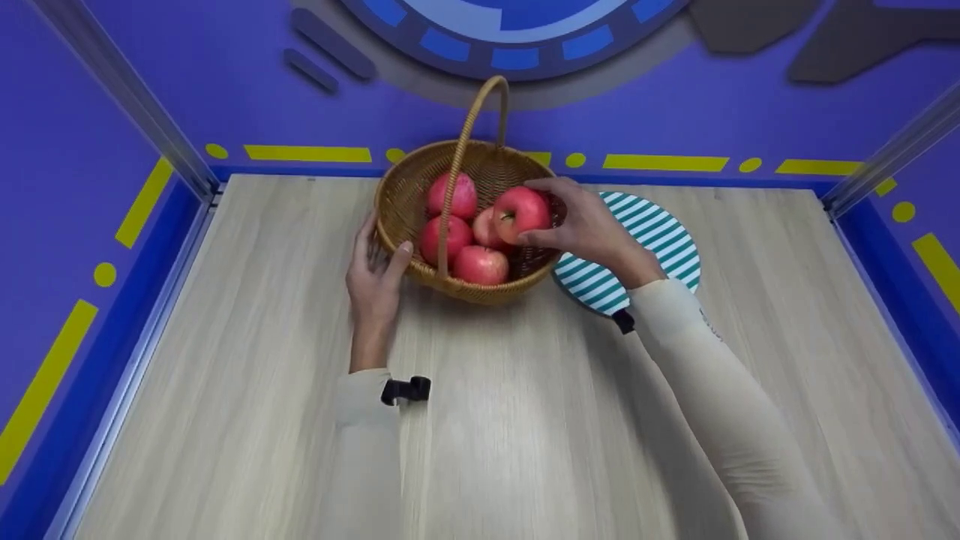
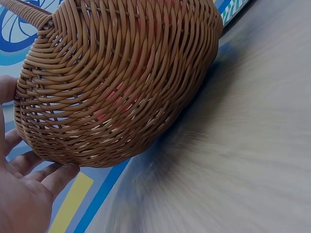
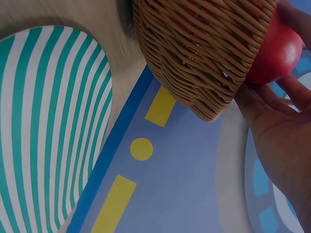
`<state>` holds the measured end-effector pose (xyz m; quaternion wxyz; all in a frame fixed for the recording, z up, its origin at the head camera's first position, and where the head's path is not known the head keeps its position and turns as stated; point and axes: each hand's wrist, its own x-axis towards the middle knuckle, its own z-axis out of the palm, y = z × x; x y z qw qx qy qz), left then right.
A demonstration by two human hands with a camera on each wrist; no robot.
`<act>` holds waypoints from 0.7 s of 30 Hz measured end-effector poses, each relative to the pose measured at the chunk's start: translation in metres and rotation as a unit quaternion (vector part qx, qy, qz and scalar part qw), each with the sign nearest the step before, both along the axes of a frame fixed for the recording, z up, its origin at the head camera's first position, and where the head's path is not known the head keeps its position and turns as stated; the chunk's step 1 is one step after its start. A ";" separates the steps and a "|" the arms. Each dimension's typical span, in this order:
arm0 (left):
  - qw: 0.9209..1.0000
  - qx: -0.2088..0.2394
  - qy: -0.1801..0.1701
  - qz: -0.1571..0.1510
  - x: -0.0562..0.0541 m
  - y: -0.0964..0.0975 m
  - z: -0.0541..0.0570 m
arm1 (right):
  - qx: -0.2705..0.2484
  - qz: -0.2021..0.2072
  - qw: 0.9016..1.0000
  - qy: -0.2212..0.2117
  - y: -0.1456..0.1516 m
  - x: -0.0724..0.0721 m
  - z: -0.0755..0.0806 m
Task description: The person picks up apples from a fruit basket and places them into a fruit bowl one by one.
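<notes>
The left hand [image 1: 375, 289] grips the wicker basket [image 1: 480, 292] at its left. Inside the basket sit smooth, round red apples [image 1: 481, 265]; toward its right, the right hand [image 1: 591, 226] pinches another apple [image 1: 523, 213]. Right of the basket are a round, striped mat [image 1: 666, 229] and a sleeve [image 1: 724, 390], its lettering [image 1: 709, 324] unreadably small.

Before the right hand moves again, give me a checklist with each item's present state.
1. Right hand holding an apple: ok, between thumb and fingers.
2. Left hand on the basket: ok, at its left side.
3. Handle out of the held apple's way: ok, left of it in the head view.
4. Held apple free of the fruit below: cannot tell.
5. Striped disc fully visible to the head camera: not ok, partly hidden.
</notes>
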<state>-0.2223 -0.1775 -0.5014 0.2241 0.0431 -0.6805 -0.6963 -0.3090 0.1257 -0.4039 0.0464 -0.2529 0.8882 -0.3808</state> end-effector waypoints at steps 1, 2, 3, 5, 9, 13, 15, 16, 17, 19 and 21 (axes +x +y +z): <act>1.000 -0.001 0.001 0.000 0.000 0.000 0.000 | -0.013 -0.003 1.000 -0.004 0.002 0.001 -0.001; 1.000 -0.003 0.002 0.001 0.000 0.000 0.000 | -0.026 -0.006 1.000 -0.010 0.003 0.001 -0.001; 1.000 -0.002 0.004 0.000 0.000 0.000 0.000 | -0.039 -0.009 0.999 -0.016 0.004 0.002 -0.002; 1.000 -0.003 0.003 0.001 0.000 0.000 0.000 | -0.063 -0.020 0.997 -0.030 0.007 0.002 -0.003; 1.000 -0.004 -0.001 0.003 0.000 0.001 0.001 | -0.087 -0.040 0.994 -0.047 0.011 0.004 -0.002; 1.000 -0.003 0.000 0.006 0.000 0.001 0.001 | -0.093 -0.048 0.993 -0.054 0.014 0.005 -0.001; 1.000 -0.001 0.003 0.006 -0.001 0.002 0.000 | -0.099 -0.054 0.992 -0.060 0.016 0.006 -0.001; 1.000 0.001 0.004 0.006 -0.001 0.002 0.000 | -0.105 -0.056 0.991 -0.064 0.017 0.006 -0.002; 1.000 0.003 0.005 0.005 -0.001 0.002 0.000 | -0.111 -0.059 0.990 -0.067 0.018 0.006 -0.002; 1.000 0.003 0.003 0.006 -0.001 0.002 0.000 | -0.126 -0.062 0.988 -0.068 0.021 0.007 -0.003; 1.000 0.000 0.002 0.007 -0.001 0.001 0.000 | -0.144 -0.064 0.985 -0.068 0.024 0.007 -0.003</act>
